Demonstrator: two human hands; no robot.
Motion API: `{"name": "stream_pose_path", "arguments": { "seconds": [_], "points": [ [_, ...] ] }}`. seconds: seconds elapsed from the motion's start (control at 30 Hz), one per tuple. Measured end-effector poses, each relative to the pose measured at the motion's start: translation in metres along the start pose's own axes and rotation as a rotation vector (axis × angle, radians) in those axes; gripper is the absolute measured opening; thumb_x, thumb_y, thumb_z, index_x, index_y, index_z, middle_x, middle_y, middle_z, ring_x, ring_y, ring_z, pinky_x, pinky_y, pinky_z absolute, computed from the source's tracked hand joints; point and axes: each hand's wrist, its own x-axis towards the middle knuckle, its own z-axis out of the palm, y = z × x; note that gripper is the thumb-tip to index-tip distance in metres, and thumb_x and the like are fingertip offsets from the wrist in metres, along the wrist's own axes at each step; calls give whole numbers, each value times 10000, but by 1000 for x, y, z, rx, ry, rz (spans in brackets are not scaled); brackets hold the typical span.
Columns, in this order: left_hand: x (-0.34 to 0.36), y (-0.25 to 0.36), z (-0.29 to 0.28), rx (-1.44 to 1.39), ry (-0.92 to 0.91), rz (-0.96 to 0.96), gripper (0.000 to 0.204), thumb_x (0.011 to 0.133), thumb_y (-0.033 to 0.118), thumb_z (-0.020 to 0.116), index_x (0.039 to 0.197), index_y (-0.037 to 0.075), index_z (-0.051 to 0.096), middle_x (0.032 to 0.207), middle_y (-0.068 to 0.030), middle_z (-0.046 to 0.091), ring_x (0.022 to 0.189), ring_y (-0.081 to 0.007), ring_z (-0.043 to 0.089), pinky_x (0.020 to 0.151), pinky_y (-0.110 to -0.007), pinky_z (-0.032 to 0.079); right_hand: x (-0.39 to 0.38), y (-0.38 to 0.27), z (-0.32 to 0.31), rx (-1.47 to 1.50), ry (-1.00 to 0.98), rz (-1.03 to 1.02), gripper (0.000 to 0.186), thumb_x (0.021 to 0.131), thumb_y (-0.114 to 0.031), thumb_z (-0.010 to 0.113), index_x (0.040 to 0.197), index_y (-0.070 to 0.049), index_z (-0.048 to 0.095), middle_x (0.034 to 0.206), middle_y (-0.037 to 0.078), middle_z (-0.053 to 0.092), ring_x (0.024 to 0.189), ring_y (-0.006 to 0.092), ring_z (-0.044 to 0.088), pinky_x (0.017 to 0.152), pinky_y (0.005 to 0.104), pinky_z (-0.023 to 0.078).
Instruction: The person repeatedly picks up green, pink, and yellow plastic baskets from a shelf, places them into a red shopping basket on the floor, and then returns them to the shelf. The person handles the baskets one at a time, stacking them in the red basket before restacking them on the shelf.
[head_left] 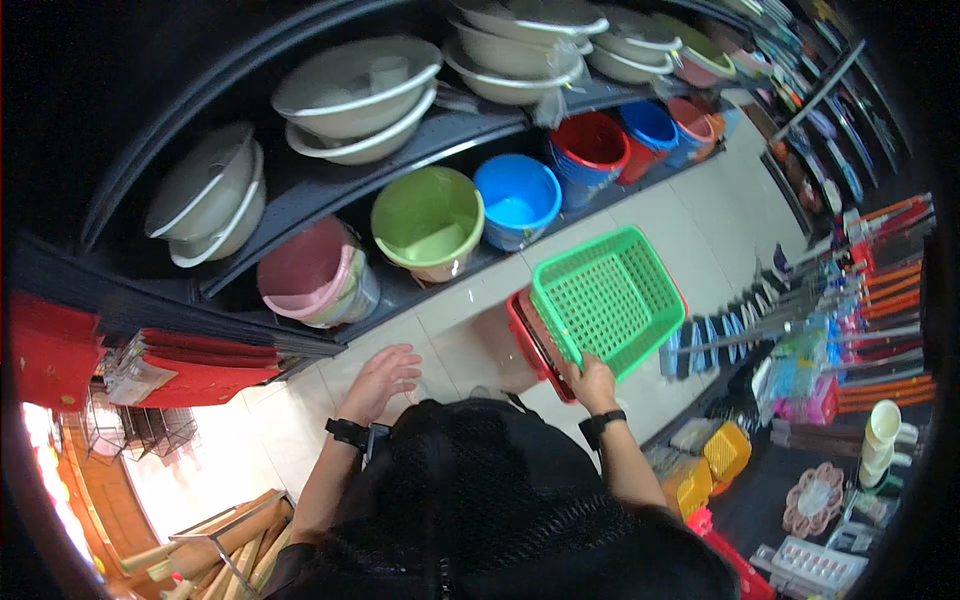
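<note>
My right hand (592, 377) grips the near left rim of a green perforated plastic basket (622, 290) held above the floor. Directly under it, sticking out to the left, is a red plastic basket (528, 345), partly hidden by the green one; I cannot tell whether my fingers also hold it. My left hand (382, 383) is out to the left with fingers spread and nothing in it, below a pink bucket (300, 270) on the bottom shelf. A green bucket (428, 215) and a blue bucket (517, 195) stand beyond the baskets.
Stacked white basins (355, 100) fill the upper dark shelf. Red folded goods (200, 370) hang at left, above wooden rods (235, 545). Racks of long-handled tools (880, 300) and small plastic wares (812, 500) line the right side. Tiled floor (450, 340) runs between.
</note>
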Motion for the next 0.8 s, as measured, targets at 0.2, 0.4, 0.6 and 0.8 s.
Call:
{"name": "stream_pose_path", "arguments": {
  "seconds": [0.2,0.4,0.6,0.8],
  "points": [
    [33,9,5,297,-96,-11,490,1069,384,555,1433,59,513,1282,-86,627,1095,-188,636,918,-351,539,25,-28,-74,8,148,-36,197,901,-183,640,943,7,671,857,286,683,804,487,669,712,565,527],
    [47,38,47,414,-252,45,554,1079,430,539,1472,46,468,1364,-117,588,1158,-203,620,944,-379,549,39,-70,-158,83,263,-16,194,942,-166,641,938,28,658,813,288,655,778,491,657,669,541,501],
    [47,73,90,390,-352,141,809,1045,518,564,1620,64,219,1447,-169,518,1231,-245,595,972,-409,562,22,-126,-196,88,293,-229,181,945,-147,669,962,33,661,780,279,639,750,480,646,647,514,495],
    [35,80,108,86,-286,140,1065,989,628,584,1650,134,-89,1647,-249,219,1513,-413,301,1102,-602,452,14,-199,-205,304,203,-326,215,953,-159,679,1069,22,694,876,260,689,812,423,696,703,465,537]
  ]
}}
